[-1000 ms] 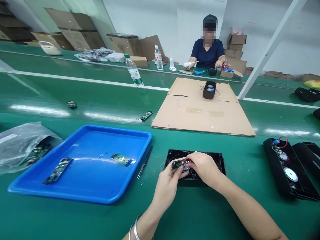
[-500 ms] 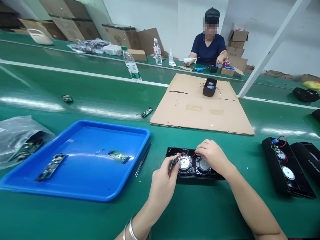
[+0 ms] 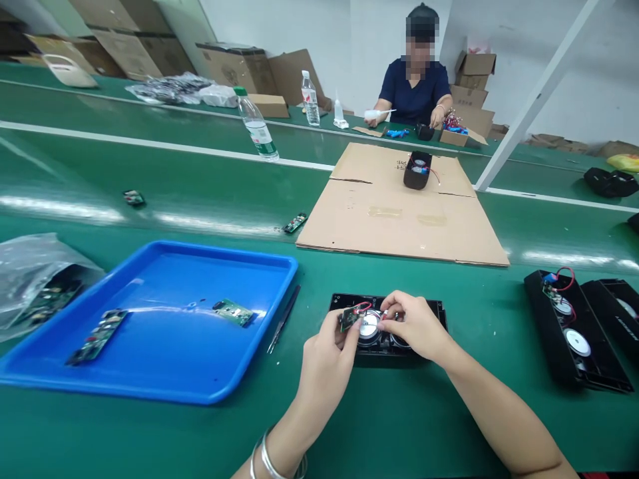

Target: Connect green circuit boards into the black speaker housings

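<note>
Between the thumb and fingers of my left hand (image 3: 329,346) is a small green circuit board (image 3: 348,319), held over the left end of a black speaker housing (image 3: 436,313). Two round silver speakers (image 3: 369,327) sit inside the housing, the right one mostly covered by my right hand (image 3: 412,326). A red wire (image 3: 364,306) loops from the board toward the housing. My right hand's thumb and fingertips are pinched just right of the board, over the speakers, apparently on a wire end with a small connector too small to make out clearly.
On the left, a blue tray (image 3: 200,386) holds circuit boards, with tweezers (image 3: 284,318) beside it. A bag of boards (image 3: 50,293) lies farther left. Another open speaker housing (image 3: 554,339) lies right. Beyond are a cardboard sheet (image 3: 399,233) and a seated co-worker (image 3: 414,93).
My right hand has moved left and slightly down, closer to the circuit board, uncovering the housing's right end. My left hand keeps holding the board in nearly the same place.
</note>
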Motion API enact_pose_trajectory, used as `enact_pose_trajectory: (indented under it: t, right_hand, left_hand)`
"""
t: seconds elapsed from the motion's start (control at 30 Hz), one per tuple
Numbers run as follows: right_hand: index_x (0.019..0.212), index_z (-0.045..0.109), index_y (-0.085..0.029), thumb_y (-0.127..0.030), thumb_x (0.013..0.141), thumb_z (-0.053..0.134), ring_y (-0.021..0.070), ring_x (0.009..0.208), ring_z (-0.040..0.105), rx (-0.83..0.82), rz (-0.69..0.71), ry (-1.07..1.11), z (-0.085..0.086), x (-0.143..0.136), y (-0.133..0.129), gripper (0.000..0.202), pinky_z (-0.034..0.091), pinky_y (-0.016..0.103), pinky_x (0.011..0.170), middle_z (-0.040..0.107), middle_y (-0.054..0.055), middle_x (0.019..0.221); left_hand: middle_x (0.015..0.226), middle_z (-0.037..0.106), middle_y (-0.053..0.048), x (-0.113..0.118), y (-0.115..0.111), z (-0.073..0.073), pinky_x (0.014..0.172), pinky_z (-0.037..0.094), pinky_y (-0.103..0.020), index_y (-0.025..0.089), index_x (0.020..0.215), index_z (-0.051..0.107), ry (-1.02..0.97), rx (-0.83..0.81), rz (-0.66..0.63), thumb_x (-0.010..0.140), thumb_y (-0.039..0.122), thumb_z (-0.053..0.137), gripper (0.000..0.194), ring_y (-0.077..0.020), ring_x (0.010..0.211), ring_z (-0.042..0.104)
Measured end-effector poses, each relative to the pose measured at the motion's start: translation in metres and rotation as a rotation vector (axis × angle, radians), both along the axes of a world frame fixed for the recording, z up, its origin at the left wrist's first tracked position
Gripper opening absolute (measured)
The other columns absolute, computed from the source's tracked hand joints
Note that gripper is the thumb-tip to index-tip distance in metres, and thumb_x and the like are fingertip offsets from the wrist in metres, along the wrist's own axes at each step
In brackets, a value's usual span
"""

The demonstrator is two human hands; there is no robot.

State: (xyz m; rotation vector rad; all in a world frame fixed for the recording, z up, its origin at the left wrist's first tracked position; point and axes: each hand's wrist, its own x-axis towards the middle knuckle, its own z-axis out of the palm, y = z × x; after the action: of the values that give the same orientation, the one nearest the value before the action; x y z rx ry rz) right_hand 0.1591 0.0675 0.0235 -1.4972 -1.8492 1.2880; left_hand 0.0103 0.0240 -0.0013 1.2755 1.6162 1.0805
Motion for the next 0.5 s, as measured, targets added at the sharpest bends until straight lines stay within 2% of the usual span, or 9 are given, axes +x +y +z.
enact_pose_trajectory:
  t: [0.1, 0.23, 0.33, 0.5]
  right_hand:
    - [0.088, 0.058, -0.017, -0.011, 0.073, 0.066, 0.0137, 0.069, 0.062, 0.077, -0.060, -0.065, -0.001, -0.003, -0.003, 0.018, 0.046, 0.025, 0.066, 0.066, -0.001, 0.071]
    - [0.087, 0.066, -0.017, -0.008, 0.077, 0.062, 0.0143, 0.073, 0.061, 0.323, 0.089, -0.164, -0.004, -0.004, -0.007, 0.014, 0.047, 0.025, 0.068, 0.068, 0.003, 0.080]
    - [0.089, 0.068, -0.018, -0.008, 0.081, 0.056, 0.0146, 0.074, 0.057, 0.510, 0.193, -0.237, -0.010, -0.005, -0.008, 0.018, 0.045, 0.025, 0.067, 0.069, 0.003, 0.077]
    - [0.078, 0.066, -0.017, -0.012, 0.085, 0.053, 0.0149, 0.070, 0.055, 0.686, 0.181, -0.452, -0.021, -0.008, -0.007, 0.015, 0.036, 0.031, 0.066, 0.068, 0.002, 0.072]
  left_hand:
    - [0.086, 0.070, -0.007, 0.001, 0.000, 0.001, 0.066, 0.053, -0.034, 0.021, 0.086, 0.050, -0.083, -0.039, 0.026, 0.076, 0.038, 0.052, 0.020, -0.0245, 0.076, 0.069]
    - [0.080, 0.069, -0.006, 0.001, 0.001, -0.002, 0.065, 0.053, -0.036, 0.021, 0.086, 0.048, -0.056, -0.029, 0.051, 0.078, 0.040, 0.051, 0.021, -0.0257, 0.075, 0.068]
    - [0.081, 0.069, -0.007, 0.000, 0.001, -0.005, 0.066, 0.053, -0.038, 0.021, 0.088, 0.046, -0.094, -0.025, 0.054, 0.079, 0.040, 0.050, 0.022, -0.0254, 0.073, 0.068]
    - [0.081, 0.068, -0.006, 0.003, -0.001, -0.011, 0.068, 0.053, -0.039, 0.021, 0.087, 0.045, -0.161, -0.009, 0.033, 0.079, 0.039, 0.052, 0.021, -0.0251, 0.075, 0.068]
